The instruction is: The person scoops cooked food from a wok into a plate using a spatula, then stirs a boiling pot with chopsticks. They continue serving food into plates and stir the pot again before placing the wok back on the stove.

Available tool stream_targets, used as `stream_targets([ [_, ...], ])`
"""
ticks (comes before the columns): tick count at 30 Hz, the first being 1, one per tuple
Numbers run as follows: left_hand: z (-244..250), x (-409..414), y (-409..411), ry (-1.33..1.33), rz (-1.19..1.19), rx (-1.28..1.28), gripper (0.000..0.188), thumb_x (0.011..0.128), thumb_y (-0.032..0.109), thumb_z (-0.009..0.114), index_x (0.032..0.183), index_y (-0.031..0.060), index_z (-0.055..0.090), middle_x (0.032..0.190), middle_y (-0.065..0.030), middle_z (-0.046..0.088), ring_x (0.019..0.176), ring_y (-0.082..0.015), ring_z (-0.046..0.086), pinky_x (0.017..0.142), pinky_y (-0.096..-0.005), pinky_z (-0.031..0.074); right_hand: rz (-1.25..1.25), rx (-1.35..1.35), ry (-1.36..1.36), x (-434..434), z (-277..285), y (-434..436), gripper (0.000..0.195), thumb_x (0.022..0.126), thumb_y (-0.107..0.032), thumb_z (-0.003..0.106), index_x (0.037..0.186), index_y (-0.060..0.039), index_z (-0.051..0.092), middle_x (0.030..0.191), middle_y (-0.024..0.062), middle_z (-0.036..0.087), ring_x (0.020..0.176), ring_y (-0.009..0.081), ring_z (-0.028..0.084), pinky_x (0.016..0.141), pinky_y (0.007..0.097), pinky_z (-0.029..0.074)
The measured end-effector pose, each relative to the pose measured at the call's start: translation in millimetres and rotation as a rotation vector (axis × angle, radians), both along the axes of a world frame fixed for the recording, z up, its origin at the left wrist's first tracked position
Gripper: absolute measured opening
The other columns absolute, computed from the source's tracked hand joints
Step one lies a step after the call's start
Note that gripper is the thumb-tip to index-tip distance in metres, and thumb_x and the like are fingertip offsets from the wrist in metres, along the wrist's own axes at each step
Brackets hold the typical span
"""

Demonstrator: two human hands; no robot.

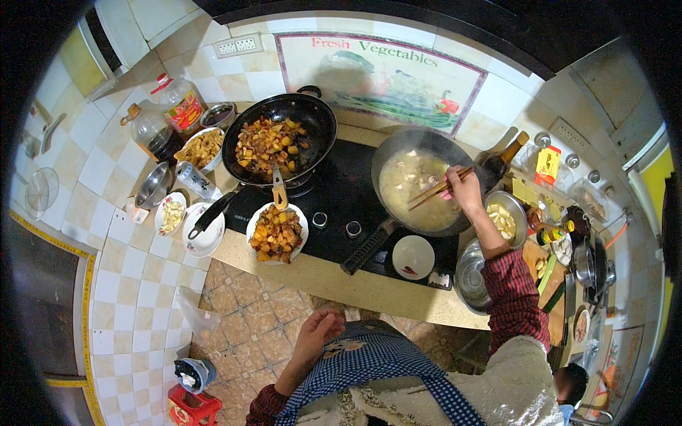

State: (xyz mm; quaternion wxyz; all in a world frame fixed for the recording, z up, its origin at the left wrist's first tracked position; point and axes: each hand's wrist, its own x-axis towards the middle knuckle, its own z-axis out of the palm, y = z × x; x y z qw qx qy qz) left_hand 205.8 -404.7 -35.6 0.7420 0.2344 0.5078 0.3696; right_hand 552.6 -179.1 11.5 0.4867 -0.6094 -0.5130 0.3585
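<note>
My right hand [462,187] grips a pair of wooden chopsticks [434,191] over the right wok [469,154]. Their tips reach the cloudy, steaming broth [405,197], where pale food pieces float. Hanging in front of the checked apron [367,351], my left hand [319,330] has loosely bent fingers and nothing visible in it. On the left of the cooktop [341,175], a black wok [322,120] holds browned diced food [269,141], with a spatula [279,189] resting in it. A heaped plate of similar food [276,234] stands before that wok.
A white bowl [413,257] and a metal basin [471,277] sit near the counter's front edge. Oil bottles [181,106], a can [195,180] and dishes crowd the left. A cutting board [554,282] lies right. Another person [573,384] is at lower right.
</note>
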Motion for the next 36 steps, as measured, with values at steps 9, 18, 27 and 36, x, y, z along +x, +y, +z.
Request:
stream_targets([
  [9, 0, 1, -1, -0.011, 0.002, 0.015, 0.022, 0.088, 0.019, 0.044, 0.104, 0.0029, 0.048, 0.091, -0.0068, 0.056, 0.081, -0.0150, 0.055, 0.073, -0.0259, 0.045, 0.031, -0.042, -0.031, -3, -5, 11, 0.025, 0.086, -0.016, 0.044, 0.076, 0.0054, 0.052, 0.064, 0.0100, 0.055, 0.047, 0.0175, 0.058, 0.041, 0.0256, 0.049],
  [18, -4, 0, -1, -0.017, 0.014, 0.007, 0.023, 0.088, 0.018, 0.045, 0.104, 0.0024, 0.049, 0.091, -0.0071, 0.056, 0.082, -0.0178, 0.056, 0.075, -0.0286, 0.046, 0.011, -0.045, 0.062, 0, -11, 6, 0.028, 0.087, -0.018, 0.044, 0.076, 0.0066, 0.051, 0.063, 0.0111, 0.055, 0.046, 0.0184, 0.058, 0.041, 0.0259, 0.049],
  [27, 6, 4, 3, 0.015, -0.007, 0.023, 0.024, 0.088, 0.019, 0.044, 0.104, 0.0020, 0.049, 0.091, -0.0078, 0.056, 0.082, -0.0176, 0.056, 0.073, -0.0284, 0.046, -0.116, 0.014, 0.190, 52, -9, -27, 0.034, 0.086, -0.028, 0.047, 0.084, 0.0050, 0.052, 0.071, 0.0124, 0.056, 0.047, 0.0185, 0.057, 0.041, 0.0254, 0.049],
  [36, 0, 5, 5, -0.042, 0.002, 0.046, 0.022, 0.088, 0.019, 0.044, 0.101, 0.0017, 0.050, 0.089, -0.0073, 0.056, 0.078, -0.0156, 0.055, 0.071, -0.0261, 0.045, 0.119, 0.415, -0.861, 46, -31, -106, 0.014, 0.075, -0.006, 0.056, 0.088, -0.0018, 0.056, 0.077, 0.0094, 0.056, 0.067, 0.0269, 0.055, 0.059, 0.0317, 0.046],
])
